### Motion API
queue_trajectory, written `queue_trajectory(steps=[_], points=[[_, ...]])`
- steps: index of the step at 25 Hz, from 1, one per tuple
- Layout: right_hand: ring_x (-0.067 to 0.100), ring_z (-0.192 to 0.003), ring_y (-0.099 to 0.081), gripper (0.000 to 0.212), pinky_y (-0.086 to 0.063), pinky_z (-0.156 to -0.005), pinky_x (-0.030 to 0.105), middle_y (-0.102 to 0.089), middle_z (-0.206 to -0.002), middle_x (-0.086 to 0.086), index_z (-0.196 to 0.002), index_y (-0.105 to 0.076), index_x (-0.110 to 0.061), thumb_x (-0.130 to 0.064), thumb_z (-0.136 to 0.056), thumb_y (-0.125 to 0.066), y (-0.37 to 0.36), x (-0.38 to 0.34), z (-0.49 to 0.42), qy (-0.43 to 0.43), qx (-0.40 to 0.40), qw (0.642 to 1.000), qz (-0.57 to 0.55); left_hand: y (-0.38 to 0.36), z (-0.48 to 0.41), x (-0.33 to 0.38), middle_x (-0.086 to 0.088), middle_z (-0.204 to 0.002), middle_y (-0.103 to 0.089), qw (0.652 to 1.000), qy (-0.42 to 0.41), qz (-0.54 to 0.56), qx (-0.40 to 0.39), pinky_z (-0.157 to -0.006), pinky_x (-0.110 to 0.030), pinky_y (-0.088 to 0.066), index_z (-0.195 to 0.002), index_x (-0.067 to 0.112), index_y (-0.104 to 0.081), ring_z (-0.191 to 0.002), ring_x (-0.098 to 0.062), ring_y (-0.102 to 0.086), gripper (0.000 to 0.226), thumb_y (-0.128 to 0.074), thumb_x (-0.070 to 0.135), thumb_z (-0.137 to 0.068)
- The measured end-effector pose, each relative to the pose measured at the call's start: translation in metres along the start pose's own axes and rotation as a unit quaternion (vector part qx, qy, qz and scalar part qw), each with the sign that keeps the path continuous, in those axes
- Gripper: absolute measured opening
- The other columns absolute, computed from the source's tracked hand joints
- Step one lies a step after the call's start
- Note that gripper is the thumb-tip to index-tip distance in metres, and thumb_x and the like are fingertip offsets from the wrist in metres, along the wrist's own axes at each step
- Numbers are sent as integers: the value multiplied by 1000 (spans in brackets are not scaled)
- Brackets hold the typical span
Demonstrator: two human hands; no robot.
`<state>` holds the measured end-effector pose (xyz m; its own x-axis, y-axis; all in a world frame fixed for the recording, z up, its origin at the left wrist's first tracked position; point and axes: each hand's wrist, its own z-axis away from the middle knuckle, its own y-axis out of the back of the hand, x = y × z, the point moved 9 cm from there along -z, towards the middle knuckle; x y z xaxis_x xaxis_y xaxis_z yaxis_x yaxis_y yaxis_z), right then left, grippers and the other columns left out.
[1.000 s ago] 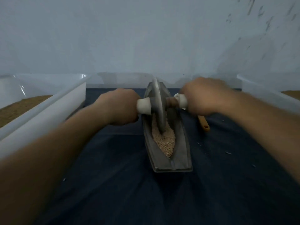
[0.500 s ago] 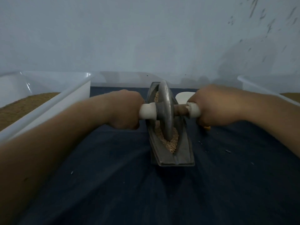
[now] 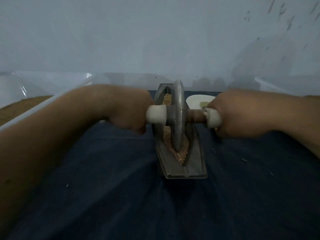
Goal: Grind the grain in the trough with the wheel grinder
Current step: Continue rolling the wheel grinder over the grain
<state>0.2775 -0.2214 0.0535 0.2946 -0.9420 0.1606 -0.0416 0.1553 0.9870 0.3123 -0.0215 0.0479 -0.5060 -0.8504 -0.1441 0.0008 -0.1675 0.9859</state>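
Dull grey metal wheel grinder (image 3: 178, 115) with white handle ends (image 3: 155, 116) and a brown axle (image 3: 196, 116). Matching grey trough (image 3: 181, 172), pale tan grain (image 3: 181, 153). Plain dark navy tabletop (image 3: 121, 187). At far left, a white bin (image 3: 43, 104) with brown contents. A white dish (image 3: 197, 101) with a pale green patch. Pale blue-grey wall (image 3: 155, 32), flecked dark at upper right.

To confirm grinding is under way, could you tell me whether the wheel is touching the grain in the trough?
Touching. The head view shows the wheel with its lower rim buried in the grain, which banks up on both sides.
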Motion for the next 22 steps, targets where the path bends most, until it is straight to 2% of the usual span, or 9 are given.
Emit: queue_trajectory(steps=[3,6,8,11,13,15,19,20,22], points=[[17,-56,-58,13,-29,-46,23,-60,-62,-5,-79,-60,-31,-34,-69,-69,15,2,-18,-68,184,979,49,14,-3,-6,5,-74,-64,981,63,-19,182,-54,-27,-37,-75,27,-55,-64,-17,-60,16,-70,31,-80],[27,-68,-52,5,-30,-54,29,-55,-75,1,-94,-61,-23,-22,-89,-62,18,1,-34,-121,290,948,50,26,4,2,-4,-77,-62,906,150,-117,377,-54,-32,-28,-88,21,-55,-67,-28,-57,4,-59,22,-89],[24,-70,-49,8,-33,-56,30,-52,-76,-2,-94,-60,-26,-23,-89,-64,13,8,-40,-116,245,962,27,27,-5,-4,-4,-81,-62,923,143,-92,345,-56,-33,-33,-92,23,-56,-73,-29,-61,4,-59,25,-89],[12,-60,-57,18,-38,-49,25,-59,-63,-8,-80,-59,-38,-30,-71,-73,4,6,-21,-37,97,995,10,10,-12,-10,7,-71,-61,992,41,8,116,-53,-24,-40,-81,27,-60,-64,-11,-61,13,-71,32,-76],[5,-47,-56,33,-34,-41,20,-61,-57,-16,-79,-57,-52,-33,-56,-71,2,5,-10,-9,42,999,13,-7,-2,-9,6,-58,-63,999,2,50,6,-43,-16,-35,-66,24,-59,-50,-6,-59,18,-76,32,-67],[7,-48,-57,17,-32,-41,19,-60,-54,-10,-73,-61,-40,-35,-61,-72,9,6,-18,-30,84,995,35,-8,-4,-12,5,-63,-65,997,21,63,38,-46,-20,-37,-66,24,-58,-53,-7,-60,19,-75,33,-70],[32,-86,-65,11,-48,-63,34,-66,-91,6,-98,-65,-25,-34,-91,-63,8,13,-43,-143,237,960,-28,31,-3,2,-4,-81,-65,916,132,-145,351,-60,-32,-33,-85,24,-52,-74,-30,-63,13,-65,29,-86],[33,-89,-64,11,-48,-67,35,-67,-95,7,-98,-63,-25,-34,-93,-61,2,18,-46,-157,222,961,-56,42,-5,8,-4,-81,-64,902,137,-170,372,-60,-33,-33,-87,24,-53,-75,-30,-63,13,-65,29,-86],[28,-80,-63,9,-44,-61,33,-64,-86,0,-83,-55,-32,-34,-89,-61,-5,19,-40,-117,178,976,-39,39,-9,0,-4,-86,-64,933,121,-122,315,-61,-34,-38,-91,27,-59,-79,-29,-64,10,-64,33,-85]])
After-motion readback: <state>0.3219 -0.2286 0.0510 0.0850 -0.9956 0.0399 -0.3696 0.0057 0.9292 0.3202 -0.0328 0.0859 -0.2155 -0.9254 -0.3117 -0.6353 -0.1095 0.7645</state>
